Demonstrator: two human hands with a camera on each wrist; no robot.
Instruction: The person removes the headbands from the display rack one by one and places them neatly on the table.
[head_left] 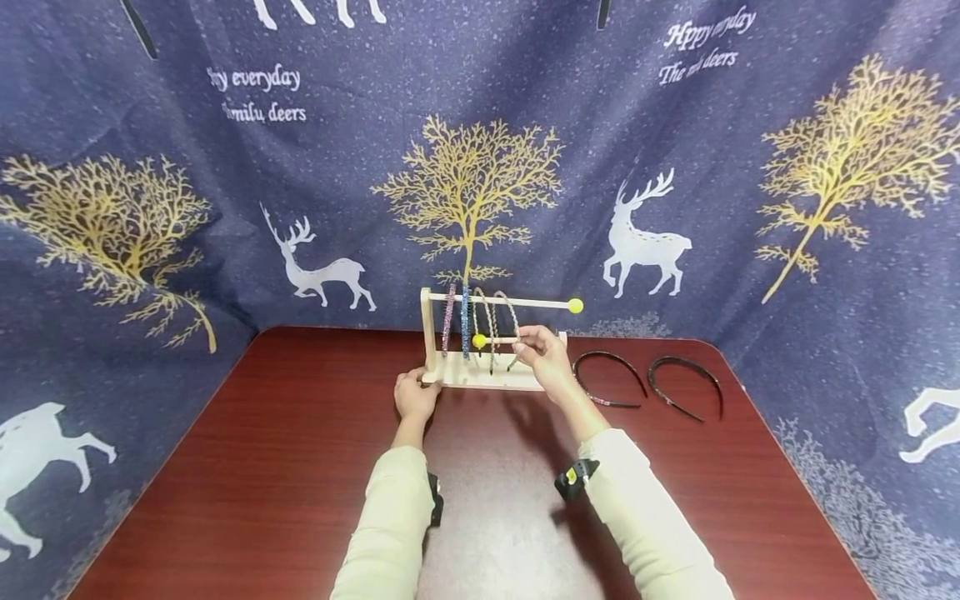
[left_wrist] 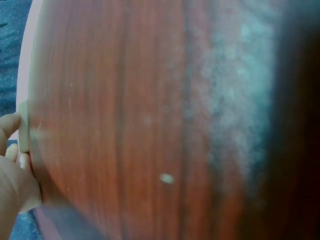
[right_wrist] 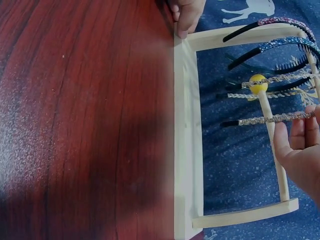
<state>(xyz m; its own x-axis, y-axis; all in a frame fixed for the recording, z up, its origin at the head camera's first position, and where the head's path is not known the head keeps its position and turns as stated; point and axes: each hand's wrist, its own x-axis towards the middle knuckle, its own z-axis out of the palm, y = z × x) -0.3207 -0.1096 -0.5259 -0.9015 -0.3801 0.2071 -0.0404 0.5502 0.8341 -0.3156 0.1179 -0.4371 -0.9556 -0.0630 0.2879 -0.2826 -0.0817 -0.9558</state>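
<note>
A wooden headband rack (head_left: 491, 382) with two yellow-balled rods stands near the table's back edge. My left hand (head_left: 416, 395) grips the left end of its base; in the left wrist view the fingers (left_wrist: 11, 122) lie against the pale wood. My right hand (head_left: 546, 358) pinches a silver braided headband (right_wrist: 255, 121) between thumb and fingers, its arch at the upper rod (head_left: 525, 302). This headband crosses the lower rod (right_wrist: 280, 175) in the right wrist view. To its left hang a pink glittery headband (head_left: 447, 321), a blue one (head_left: 465, 323) and two more silver braided ones.
Two dark headbands lie on the red-brown table right of the rack: one (head_left: 621, 405) close to it, another (head_left: 693, 362) nearer the table's right edge. Behind the table hangs a blue cloth (head_left: 480, 83) printed with deer and golden trees.
</note>
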